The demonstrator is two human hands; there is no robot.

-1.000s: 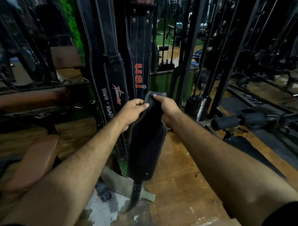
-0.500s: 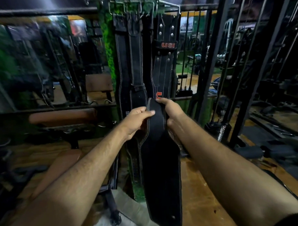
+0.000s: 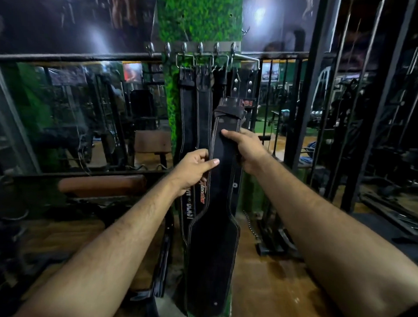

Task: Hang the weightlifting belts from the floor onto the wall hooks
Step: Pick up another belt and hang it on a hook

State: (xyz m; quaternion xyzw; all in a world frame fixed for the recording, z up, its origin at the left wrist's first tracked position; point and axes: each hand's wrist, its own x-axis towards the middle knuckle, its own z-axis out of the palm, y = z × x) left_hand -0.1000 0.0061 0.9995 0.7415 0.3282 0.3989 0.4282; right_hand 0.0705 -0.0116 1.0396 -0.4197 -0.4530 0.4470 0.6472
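Since half a second ago the view has tipped upward and the held belt has risen: its top end, then level with the hands, now stands above them, and the whole hook rail shows

Left: a long brown padded bench (image 3: 100, 185) lies low in front of a glass or mirrored wall (image 3: 69, 115) that gives back dim gym machines. Left hand (image 3: 193, 168) pinches the left edge of the long black stitched leather belt (image 3: 215, 229), thumb across its face, fingers closed behind

Centre: a green moss-covered pillar (image 3: 198, 15) carries a steel hook rail (image 3: 195, 48). Two hooks at the rail's left end look bare. Several black leather belts (image 3: 195, 115) already hang from the other hooks by wire loops, one with red lettering low down. The held belt hangs upright in front of them, its wide flared part below the hands, its folded top end under the rail's right half and not yet on any hook

Right: right hand (image 3: 245, 147) grips the belt higher up, thumb on the front, fingers wrapped round its right edge. Beyond it stand black steel rack uprights (image 3: 307, 90) and dark machines

Progress, as a judgement: most belts are hung; this one still has to be lifted to a hook. Whether more remain on the worn wooden floor (image 3: 269, 291) cannot be told

Light is dim and details are blurred
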